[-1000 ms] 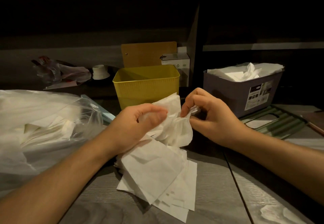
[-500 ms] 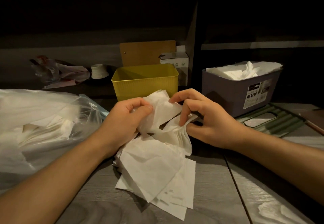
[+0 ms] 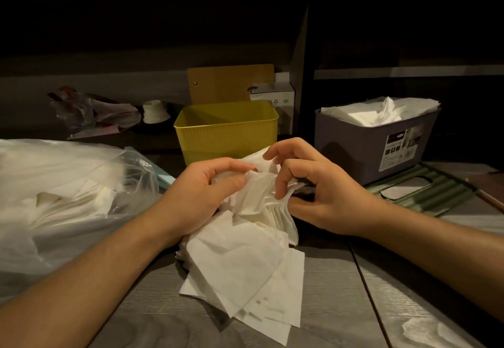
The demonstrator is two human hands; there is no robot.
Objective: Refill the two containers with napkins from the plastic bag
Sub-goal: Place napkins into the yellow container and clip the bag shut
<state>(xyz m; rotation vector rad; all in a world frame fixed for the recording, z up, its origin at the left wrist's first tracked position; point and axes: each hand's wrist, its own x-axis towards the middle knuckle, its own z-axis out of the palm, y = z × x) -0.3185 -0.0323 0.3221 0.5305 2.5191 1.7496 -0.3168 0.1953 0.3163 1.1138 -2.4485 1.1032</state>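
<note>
Grey wooden table (image 3: 341, 306) under me: my left hand (image 3: 199, 197) grips the napkins (image 3: 245, 260) while my right hand (image 3: 313, 186) pinches layers apart, ready for the empty yellow box (image 3: 226, 135) just behind; bag (image 3: 68, 192) at left.

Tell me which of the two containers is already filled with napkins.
The grey container on the right: white napkins heap above its rim. The yellow container beside it shows no napkins inside.

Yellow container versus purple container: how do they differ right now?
The yellow container shows no napkins inside; the purple container is heaped with white napkins above its rim. The yellow one has plain ribbed walls; the purple one bears a printed label. The yellow one stands left of the purple one. Both are open-topped rectangular bins, upright on the table.
</note>
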